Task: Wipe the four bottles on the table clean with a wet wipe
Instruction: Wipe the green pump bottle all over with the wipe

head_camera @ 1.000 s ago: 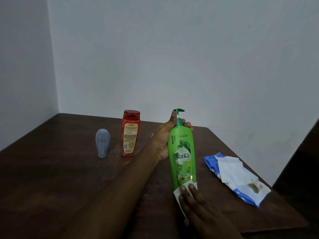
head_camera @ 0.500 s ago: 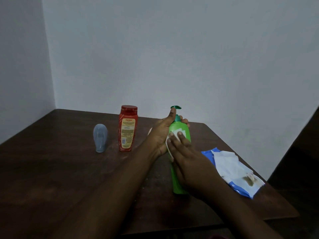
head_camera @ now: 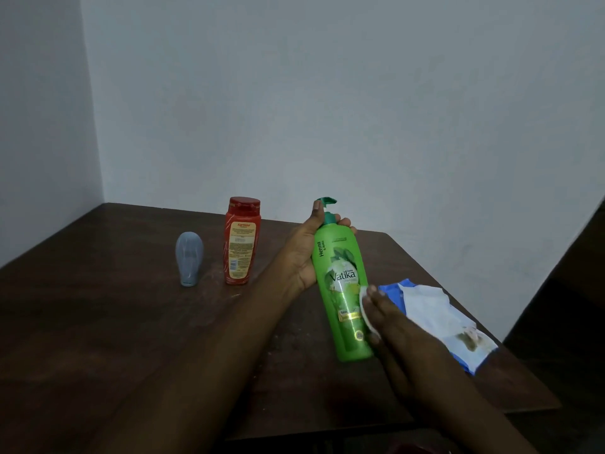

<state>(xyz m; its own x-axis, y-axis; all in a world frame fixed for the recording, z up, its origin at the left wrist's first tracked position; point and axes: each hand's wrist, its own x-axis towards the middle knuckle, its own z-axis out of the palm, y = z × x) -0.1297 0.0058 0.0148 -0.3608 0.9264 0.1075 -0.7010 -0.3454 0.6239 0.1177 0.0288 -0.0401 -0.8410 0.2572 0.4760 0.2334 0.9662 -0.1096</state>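
Note:
A tall green pump bottle (head_camera: 343, 290) stands slightly tilted on the dark wooden table (head_camera: 98, 322). My left hand (head_camera: 302, 253) grips its upper part from behind, thumb by the pump. My right hand (head_camera: 389, 326) presses a white wet wipe (head_camera: 365, 309) against the bottle's lower right side. A red bottle (head_camera: 241, 240) stands upright to the left, and a small grey bottle (head_camera: 189, 258) stands cap-down further left. I see only three bottles.
A blue and white wet-wipe pack (head_camera: 438, 322) lies on the table's right side, near the right edge, with a sheet sticking out. White walls meet in a corner behind the table.
My right hand slid the wipe from the bottle's base up to its shoulder, then back down to the lower right side. My left hand kept its hold.

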